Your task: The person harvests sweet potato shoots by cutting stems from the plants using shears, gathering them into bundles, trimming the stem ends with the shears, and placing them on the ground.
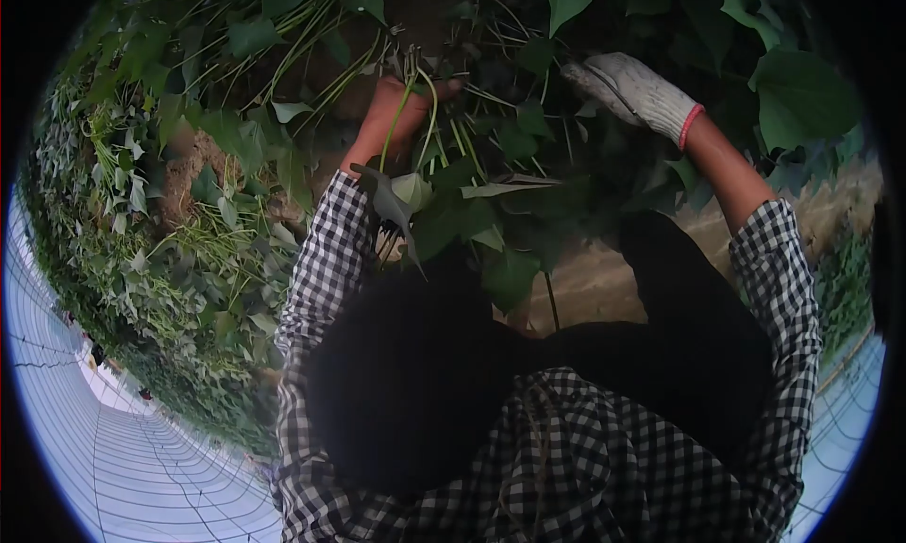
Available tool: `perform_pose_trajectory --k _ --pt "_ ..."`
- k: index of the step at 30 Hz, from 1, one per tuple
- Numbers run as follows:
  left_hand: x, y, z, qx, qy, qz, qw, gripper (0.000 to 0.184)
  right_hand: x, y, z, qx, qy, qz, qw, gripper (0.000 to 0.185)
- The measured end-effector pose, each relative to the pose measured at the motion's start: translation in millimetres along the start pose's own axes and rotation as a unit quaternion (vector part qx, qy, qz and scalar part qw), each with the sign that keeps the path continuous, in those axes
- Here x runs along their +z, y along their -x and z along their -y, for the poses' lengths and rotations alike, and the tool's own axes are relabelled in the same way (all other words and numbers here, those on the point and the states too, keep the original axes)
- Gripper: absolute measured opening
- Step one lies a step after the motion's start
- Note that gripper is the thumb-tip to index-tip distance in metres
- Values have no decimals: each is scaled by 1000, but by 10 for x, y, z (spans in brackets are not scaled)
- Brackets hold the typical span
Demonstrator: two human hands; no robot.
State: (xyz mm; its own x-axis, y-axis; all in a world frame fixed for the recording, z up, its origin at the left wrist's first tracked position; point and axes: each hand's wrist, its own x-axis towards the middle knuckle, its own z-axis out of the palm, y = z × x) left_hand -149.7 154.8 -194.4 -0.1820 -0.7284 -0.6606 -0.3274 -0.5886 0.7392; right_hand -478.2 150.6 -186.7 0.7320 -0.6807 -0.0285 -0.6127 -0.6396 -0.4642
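My left hand [404, 112], bare, is closed around a bunch of cut green vine stems [411, 81] near the top middle. Their cut ends stick up above the fingers, while the broad leaves [453, 217] hang below toward my legs. To the right, my right hand [634, 88] wears a white knit glove with a red cuff. Its fingers point left among dark foliage and look pressed together; what they hold, if anything, I cannot make out. More long stems [311, 52] spread out left of my left hand.
Leafy vines [189, 288] cover the ground on the left, with a patch of bare soil [193, 170] among them. Large leaves [802, 95] overhang the upper right. Pale soil [595, 284] shows beside my dark-clothed legs [679, 307]. Ribbed translucent sheeting [160, 467] curves along the lower left.
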Motion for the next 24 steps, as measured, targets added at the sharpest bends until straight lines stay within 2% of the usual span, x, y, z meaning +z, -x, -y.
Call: perform_pose_trajectory --k 2,3,4,7,8,10,12,14,16,18,20,21,22,24 --pt "-236 401 -150 26 136 -38 990 28 -143 -40 102 123 -141 94 978 39" --pt "-464 519 -39 8 109 -64 992 33 -272 -71 177 183 -210 140 950 43" --pt "-749 621 115 -10 83 -90 992 39 -409 -126 312 296 -262 193 898 60" --pt "-1168 1052 213 -41 82 -148 985 42 -546 -125 518 259 -325 242 877 71" --pt "-1178 1103 193 -45 50 -160 985 43 -541 -188 571 277 -314 279 864 75" --pt "-1199 1203 153 -56 -14 -183 981 44 -477 -221 611 284 -297 287 865 74" --pt "-1138 1066 228 -23 -65 -155 986 37 -322 -197 509 281 -264 286 877 72" --pt "-996 876 309 35 -98 -136 985 29 -296 -81 420 267 -251 233 901 70" --pt "-775 634 397 118 -113 -124 979 20 -374 -149 351 368 -180 309 858 65" --pt "-589 296 474 196 -87 -67 974 17 -477 -162 388 389 -228 289 845 65" --pt "-378 22 406 281 -282 -54 916 14 -492 -185 419 390 -252 289 837 64" --pt "-319 -306 654 331 -431 -27 839 18 -486 -202 419 380 -253 300 838 64" --pt "-260 -631 898 390 -554 -14 736 21 -475 -214 413 368 -255 311 838 64" --pt "-66 -747 831 322 -490 40 810 31 -361 -168 334 341 -219 298 864 63"
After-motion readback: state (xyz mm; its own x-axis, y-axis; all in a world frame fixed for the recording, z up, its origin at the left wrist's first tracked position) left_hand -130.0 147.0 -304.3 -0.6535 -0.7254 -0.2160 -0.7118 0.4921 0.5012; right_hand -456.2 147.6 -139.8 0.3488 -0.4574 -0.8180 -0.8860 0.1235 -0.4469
